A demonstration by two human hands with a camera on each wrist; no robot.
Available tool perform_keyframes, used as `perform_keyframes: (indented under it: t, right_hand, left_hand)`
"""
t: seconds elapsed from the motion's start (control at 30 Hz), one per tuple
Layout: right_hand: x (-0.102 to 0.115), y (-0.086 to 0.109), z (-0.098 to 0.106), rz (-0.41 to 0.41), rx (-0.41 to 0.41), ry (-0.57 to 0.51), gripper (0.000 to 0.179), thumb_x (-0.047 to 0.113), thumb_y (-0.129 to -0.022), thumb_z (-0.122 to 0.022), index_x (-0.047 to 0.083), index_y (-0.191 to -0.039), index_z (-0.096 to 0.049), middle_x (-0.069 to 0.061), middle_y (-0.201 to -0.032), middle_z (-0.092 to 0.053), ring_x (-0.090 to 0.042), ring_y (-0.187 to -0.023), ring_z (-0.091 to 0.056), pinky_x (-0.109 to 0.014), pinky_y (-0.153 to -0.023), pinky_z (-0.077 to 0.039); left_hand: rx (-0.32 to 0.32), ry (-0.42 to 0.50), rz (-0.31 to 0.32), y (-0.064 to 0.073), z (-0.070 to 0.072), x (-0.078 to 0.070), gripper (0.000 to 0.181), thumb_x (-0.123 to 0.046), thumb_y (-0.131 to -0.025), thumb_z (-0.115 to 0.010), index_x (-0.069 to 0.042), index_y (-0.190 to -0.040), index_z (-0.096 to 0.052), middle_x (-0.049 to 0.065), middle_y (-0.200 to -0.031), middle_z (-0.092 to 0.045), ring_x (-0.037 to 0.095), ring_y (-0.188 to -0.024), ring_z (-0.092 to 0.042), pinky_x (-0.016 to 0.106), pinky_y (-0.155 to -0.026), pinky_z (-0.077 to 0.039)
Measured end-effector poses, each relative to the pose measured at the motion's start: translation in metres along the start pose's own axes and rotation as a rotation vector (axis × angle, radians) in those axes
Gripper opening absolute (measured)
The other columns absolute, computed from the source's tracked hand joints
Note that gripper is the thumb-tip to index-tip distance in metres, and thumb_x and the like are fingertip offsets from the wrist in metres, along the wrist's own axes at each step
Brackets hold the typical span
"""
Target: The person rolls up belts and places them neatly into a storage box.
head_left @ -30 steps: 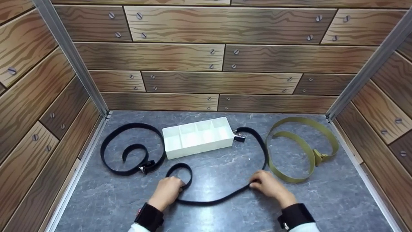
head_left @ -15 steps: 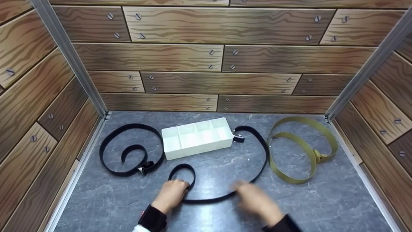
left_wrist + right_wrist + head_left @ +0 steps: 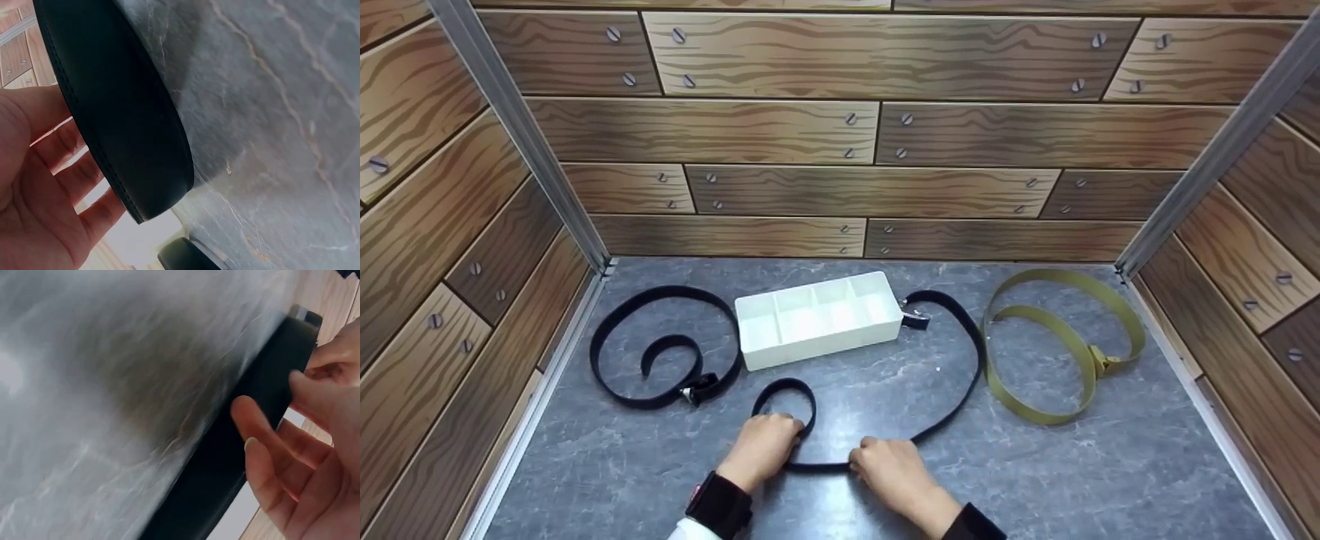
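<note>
A black belt (image 3: 817, 468) stands on edge on the grey floor, with a small coil at its left end and its buckle end (image 3: 915, 322) beside the tray. My left hand (image 3: 761, 448) holds it at the foot of the coil. In the left wrist view, the fingers lie behind the broad black band (image 3: 121, 107). A short way right along the same belt, my right hand (image 3: 894, 472) pinches the strap. The right wrist view has thumb and fingers on either side of the band (image 3: 211, 467). Palms hide parts of the strap in the head view.
A white compartment tray (image 3: 825, 349) stands behind the hands. Another black belt (image 3: 645, 404) lies looped to its left, touching or nearly touching it. An olive webbing belt (image 3: 1102, 362) lies looped at the right, against the held belt's curve. Wood-patterned walls (image 3: 765, 232) enclose the floor.
My right hand has slid left along the belt, from near the olive belt to close beside the left hand. The left hand and coil have shifted slightly right.
</note>
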State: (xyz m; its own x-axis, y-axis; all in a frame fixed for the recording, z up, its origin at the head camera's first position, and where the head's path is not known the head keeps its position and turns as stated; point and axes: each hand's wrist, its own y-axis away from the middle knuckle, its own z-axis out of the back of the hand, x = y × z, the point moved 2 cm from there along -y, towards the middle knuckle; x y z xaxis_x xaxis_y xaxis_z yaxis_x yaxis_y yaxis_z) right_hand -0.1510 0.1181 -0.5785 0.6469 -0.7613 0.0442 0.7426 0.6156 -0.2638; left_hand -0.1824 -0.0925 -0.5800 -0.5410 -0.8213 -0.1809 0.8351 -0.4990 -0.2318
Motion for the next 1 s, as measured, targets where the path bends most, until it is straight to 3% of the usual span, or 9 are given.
perform_keyframes:
  t: [0.13,0.27,0.4,0.63,0.8,1.0]
  right_hand:
    - [-0.013,0.000,0.000,-0.019,-0.023,-0.026,0.010,0.023,-0.082,-0.076,0.022,-0.072,-0.074,0.007,-0.063,-0.055,-0.014,-0.048,-0.055,-0.033,-0.041,-0.042]
    - [-0.024,0.002,0.002,-0.017,-0.024,-0.048,0.013,0.022,-0.080,-0.077,0.022,-0.069,-0.072,0.007,-0.062,-0.054,-0.014,-0.049,-0.055,-0.034,-0.041,-0.042]
    - [-0.034,0.005,0.003,-0.018,0.002,-0.076,0.012,0.021,-0.081,-0.077,0.023,-0.070,-0.072,0.008,-0.064,-0.055,-0.015,-0.051,-0.056,-0.033,-0.042,-0.042]
    - [-0.047,0.011,0.007,-0.020,0.016,-0.093,0.007,0.019,-0.082,-0.077,0.024,-0.076,-0.076,0.008,-0.067,-0.058,-0.015,-0.054,-0.058,-0.032,-0.044,-0.043]
    - [-0.057,0.015,0.008,-0.033,0.033,-0.133,0.005,0.018,-0.083,-0.076,0.022,-0.081,-0.078,0.008,-0.071,-0.061,-0.014,-0.059,-0.061,-0.033,-0.049,-0.047]
    - [-0.072,0.023,0.009,-0.078,0.043,-0.134,0.005,0.019,-0.084,-0.075,0.021,-0.081,-0.077,0.009,-0.071,-0.061,-0.015,-0.060,-0.061,-0.033,-0.049,-0.046]
  left_hand:
    - [-0.010,-0.015,-0.022,0.001,0.002,0.002,0.013,-0.014,-0.077,-0.076,-0.014,-0.069,-0.066,0.000,-0.069,-0.065,0.025,-0.062,-0.064,0.039,-0.056,-0.048]
    - [-0.010,-0.025,-0.048,0.001,0.004,0.003,0.011,-0.017,-0.077,-0.078,-0.016,-0.070,-0.069,-0.001,-0.070,-0.068,0.020,-0.066,-0.067,0.040,-0.069,-0.050]
    - [-0.015,-0.040,-0.068,0.000,0.005,0.003,0.009,-0.018,-0.076,-0.077,-0.016,-0.071,-0.071,-0.001,-0.071,-0.069,0.018,-0.068,-0.068,0.042,-0.080,-0.050]
    - [-0.047,-0.058,-0.086,0.001,0.005,0.009,0.004,-0.017,-0.076,-0.075,-0.018,-0.072,-0.073,-0.004,-0.069,-0.069,0.018,-0.066,-0.068,0.049,-0.086,-0.046]
    - [-0.020,-0.041,-0.046,0.001,0.005,0.017,0.004,-0.017,-0.078,-0.074,-0.020,-0.076,-0.075,-0.003,-0.072,-0.070,0.020,-0.067,-0.068,0.054,-0.084,-0.044]
    - [-0.053,-0.029,-0.020,0.002,0.006,0.031,0.007,-0.016,-0.078,-0.073,-0.018,-0.072,-0.072,-0.002,-0.073,-0.070,0.019,-0.066,-0.067,0.044,-0.069,-0.045]
